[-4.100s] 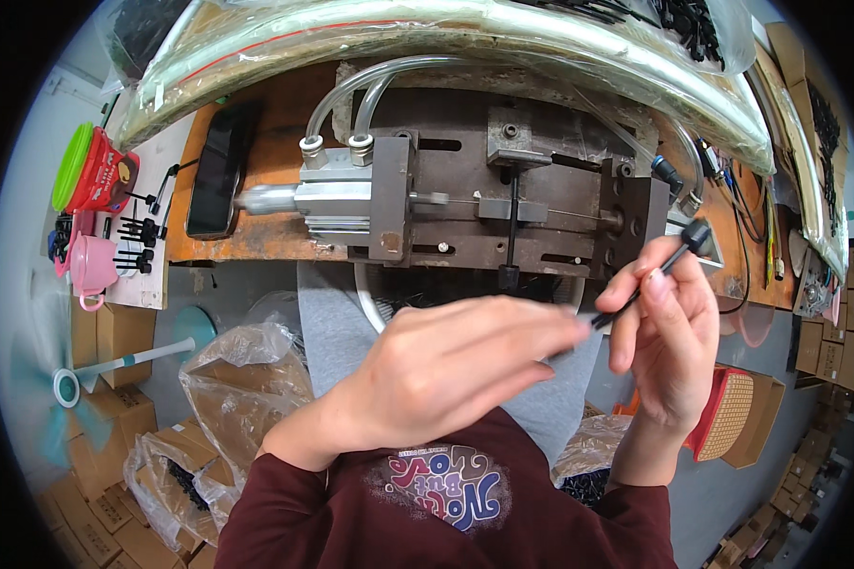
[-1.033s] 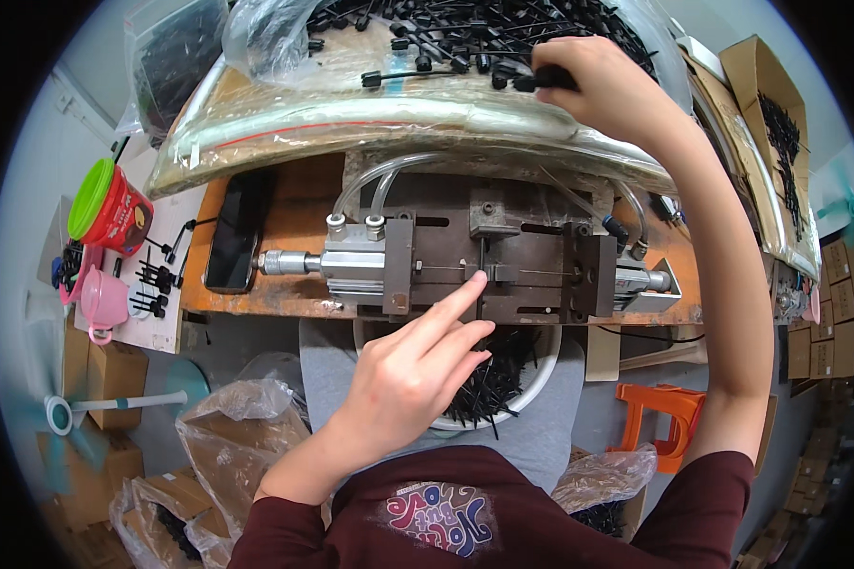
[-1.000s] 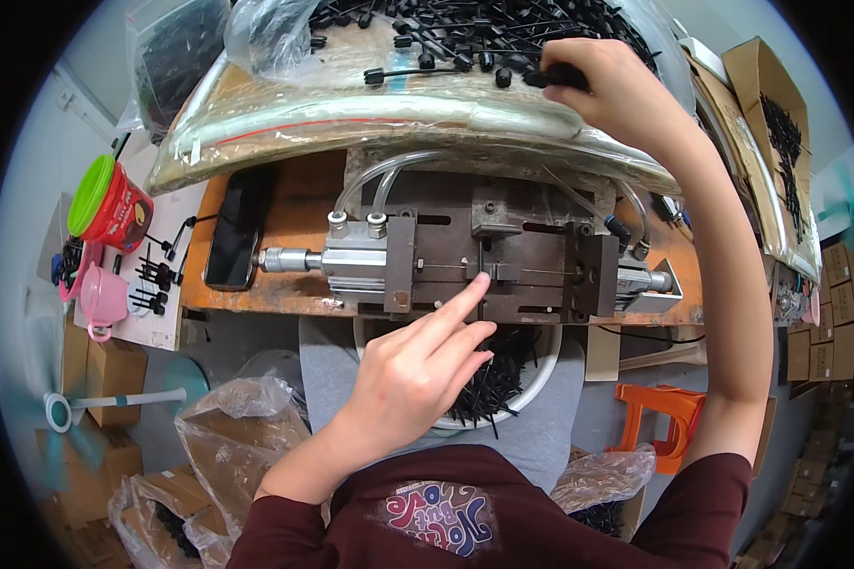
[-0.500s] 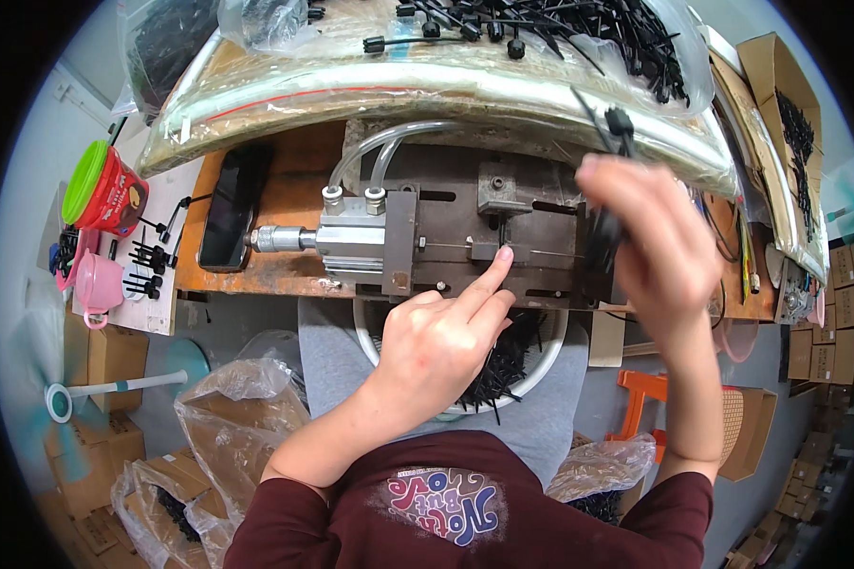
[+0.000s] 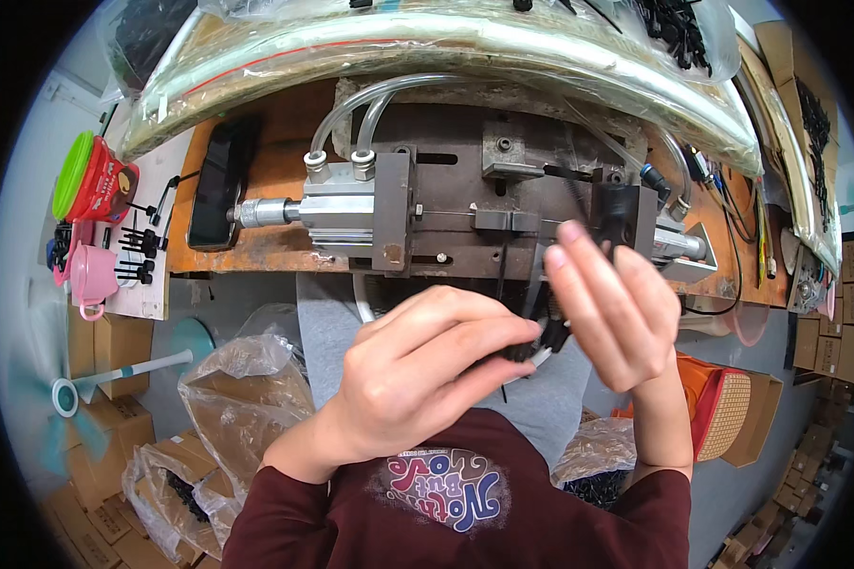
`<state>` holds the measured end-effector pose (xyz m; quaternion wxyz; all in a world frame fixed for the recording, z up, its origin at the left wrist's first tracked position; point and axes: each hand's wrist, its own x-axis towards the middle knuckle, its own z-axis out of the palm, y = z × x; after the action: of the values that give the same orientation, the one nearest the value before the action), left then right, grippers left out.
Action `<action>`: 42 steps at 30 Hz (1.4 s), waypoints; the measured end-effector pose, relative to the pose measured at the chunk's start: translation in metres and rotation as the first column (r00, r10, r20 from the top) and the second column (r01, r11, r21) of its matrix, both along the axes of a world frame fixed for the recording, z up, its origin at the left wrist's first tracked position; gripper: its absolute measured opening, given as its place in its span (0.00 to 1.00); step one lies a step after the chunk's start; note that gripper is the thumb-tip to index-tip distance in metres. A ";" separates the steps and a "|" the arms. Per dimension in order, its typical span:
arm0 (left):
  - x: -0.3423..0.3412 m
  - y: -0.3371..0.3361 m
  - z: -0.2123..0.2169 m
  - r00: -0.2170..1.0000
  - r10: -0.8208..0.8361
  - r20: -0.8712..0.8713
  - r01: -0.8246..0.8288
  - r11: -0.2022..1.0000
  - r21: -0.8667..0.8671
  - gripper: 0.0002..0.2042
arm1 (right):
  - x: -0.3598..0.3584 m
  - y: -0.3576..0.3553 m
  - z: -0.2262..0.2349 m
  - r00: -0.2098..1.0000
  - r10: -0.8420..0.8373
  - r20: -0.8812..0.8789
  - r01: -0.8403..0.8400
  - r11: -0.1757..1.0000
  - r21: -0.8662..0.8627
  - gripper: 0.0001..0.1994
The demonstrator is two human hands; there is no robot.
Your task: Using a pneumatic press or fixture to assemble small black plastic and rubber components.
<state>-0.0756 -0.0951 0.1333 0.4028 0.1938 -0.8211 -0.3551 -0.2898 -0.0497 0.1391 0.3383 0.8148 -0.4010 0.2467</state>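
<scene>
My left hand (image 5: 427,365) is in front of the metal clamping fixture (image 5: 508,220), below its front edge. Its thumb and fingertips are closed on a black plastic stem piece, mostly hidden behind the fingers. My right hand (image 5: 612,318) is close beside it, fingers curled round several thin black plastic stems (image 5: 555,332) with knobby heads, partly hidden. A blurred dark strand rises above its fingertips. On the fixture, a thin rod runs from the left silver air cylinder (image 5: 337,220) to a small block in the middle. A dark stem hangs down from that block.
Clear hoses (image 5: 389,90) arch behind the fixture. A plastic-wrapped shelf (image 5: 427,57) bearing black parts runs across the back. At left lie a phone (image 5: 223,180), a red tub (image 5: 114,180) and a pink cup (image 5: 93,275). Cables (image 5: 731,204) hang at right.
My left hand has drawn back from the fixture's middle block toward me. My right hand has come down and inward, bringing the black stems next to my left fingers. The view has shifted slightly.
</scene>
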 end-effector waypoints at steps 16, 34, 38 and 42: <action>-0.025 -0.010 -0.022 0.882 0.274 0.383 -0.105 0.908 -0.406 0.13 | -0.006 0.022 -0.002 0.934 -0.041 0.354 -0.005 0.992 0.129 0.18; -0.003 -0.002 -0.011 0.994 0.070 0.079 -0.068 0.997 -0.029 0.16 | 0.001 0.010 -0.021 0.769 -0.096 0.632 0.005 0.990 0.143 0.15; -0.012 -0.002 -0.024 0.961 0.145 0.236 -0.113 0.983 -0.147 0.15 | 0.006 0.022 -0.014 0.561 -0.126 0.818 -0.106 0.969 0.222 0.10; -0.020 -0.006 -0.025 0.949 0.193 0.251 -0.108 0.942 -0.317 0.13 | 0.007 0.027 -0.008 0.302 -0.057 0.952 -0.265 0.954 0.141 0.08</action>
<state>-0.0961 -0.1006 0.1083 0.3340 0.2414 -0.8963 -0.1639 -0.2826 -0.0225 0.1308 -0.0942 0.5755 -0.4979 0.6419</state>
